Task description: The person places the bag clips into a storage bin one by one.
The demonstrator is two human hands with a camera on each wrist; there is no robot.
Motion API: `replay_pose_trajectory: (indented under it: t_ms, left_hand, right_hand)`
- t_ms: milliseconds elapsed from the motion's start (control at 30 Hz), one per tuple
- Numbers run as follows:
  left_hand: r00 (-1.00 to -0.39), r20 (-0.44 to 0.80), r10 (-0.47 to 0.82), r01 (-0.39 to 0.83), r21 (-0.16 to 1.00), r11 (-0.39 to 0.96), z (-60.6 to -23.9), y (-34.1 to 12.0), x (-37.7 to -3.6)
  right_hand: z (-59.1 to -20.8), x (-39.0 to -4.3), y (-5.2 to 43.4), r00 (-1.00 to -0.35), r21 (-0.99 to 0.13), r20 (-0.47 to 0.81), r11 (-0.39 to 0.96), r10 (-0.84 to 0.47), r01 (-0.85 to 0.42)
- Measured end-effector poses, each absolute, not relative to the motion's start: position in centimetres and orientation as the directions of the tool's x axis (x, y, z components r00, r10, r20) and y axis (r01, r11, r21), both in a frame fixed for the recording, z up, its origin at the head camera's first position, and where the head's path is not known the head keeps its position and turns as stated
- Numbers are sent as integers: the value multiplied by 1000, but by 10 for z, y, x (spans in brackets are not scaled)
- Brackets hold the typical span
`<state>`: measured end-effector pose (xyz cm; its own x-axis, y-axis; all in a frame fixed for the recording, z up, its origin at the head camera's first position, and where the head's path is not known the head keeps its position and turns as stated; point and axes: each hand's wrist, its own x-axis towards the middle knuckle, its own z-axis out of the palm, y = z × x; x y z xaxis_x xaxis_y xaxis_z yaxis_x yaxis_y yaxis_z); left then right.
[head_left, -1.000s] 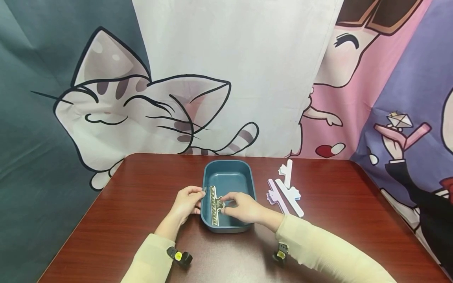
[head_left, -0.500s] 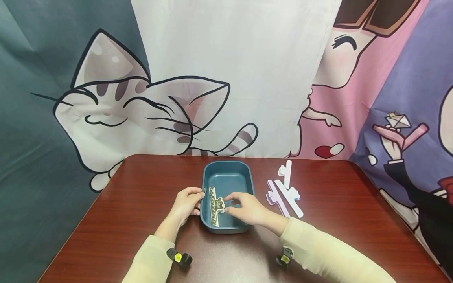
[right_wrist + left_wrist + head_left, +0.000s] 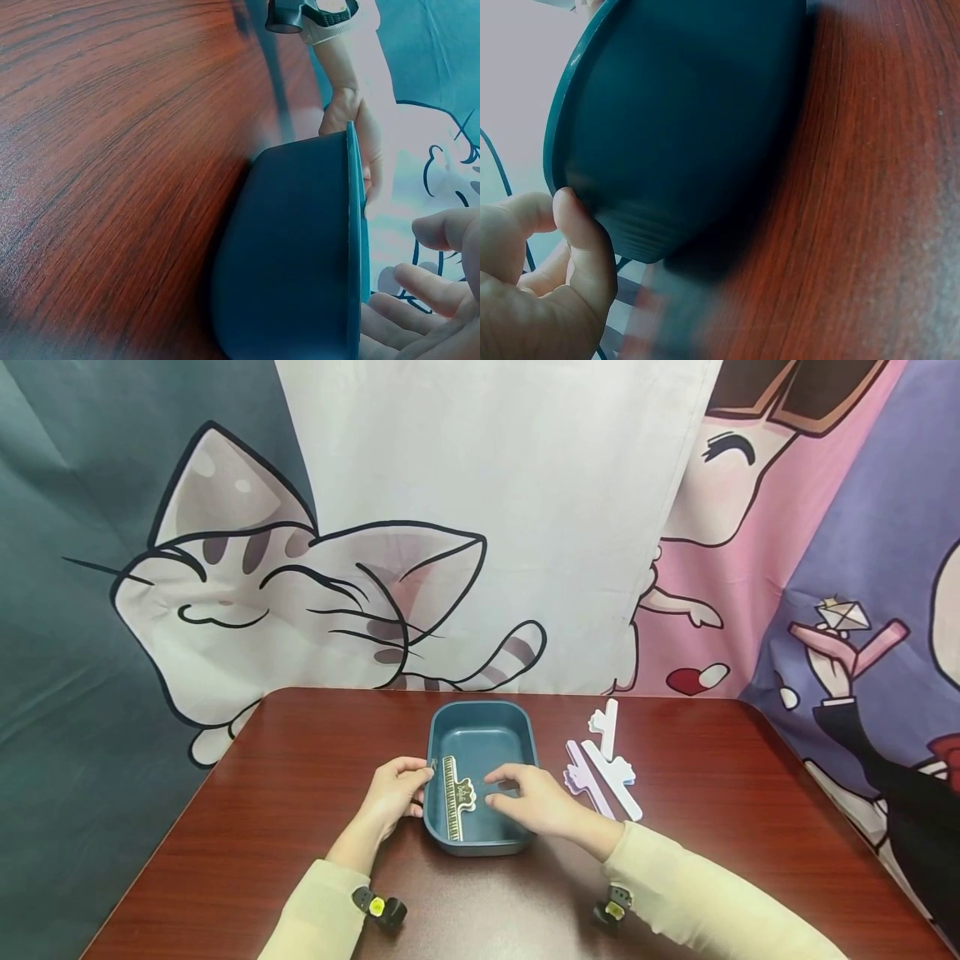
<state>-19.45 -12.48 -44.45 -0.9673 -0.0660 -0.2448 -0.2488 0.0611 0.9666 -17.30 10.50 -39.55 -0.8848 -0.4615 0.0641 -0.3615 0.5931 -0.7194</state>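
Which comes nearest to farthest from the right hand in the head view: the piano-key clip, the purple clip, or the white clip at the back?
From the right hand:
1. Piano-key clip, inside the blue tray, just left of the fingertips.
2. Purple clip, on the table to the right.
3. White clip, farther back on the right.

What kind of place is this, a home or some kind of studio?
Probably a staged recording corner, not an ordinary room. Large cartoon cat and character cloths hang as a backdrop right behind the dark red wooden table. The table carries only a dark teal plastic tray and some white and lilac clips.
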Motion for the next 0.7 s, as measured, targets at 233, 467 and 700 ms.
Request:
replay_pose_trajectory:
  t_ms: [233, 467, 700]
  left_hand:
    - [-969, -244, -51, -246, 968, 47, -441, -125, -192]
    - [-969, -243, -38, -245, 968, 50, -434, -125, -189]
    - [-969, -241, -53, -244, 969, 41, -443, -125, -195]
  right_hand:
    - [-394, -173, 109, -892, -734, 71, 582, -447, -350]
    - [-393, -172, 111, -902, -742, 69, 583, -426, -332]
    - [-388, -172, 113, -908, -758, 62, 572, -413, -312]
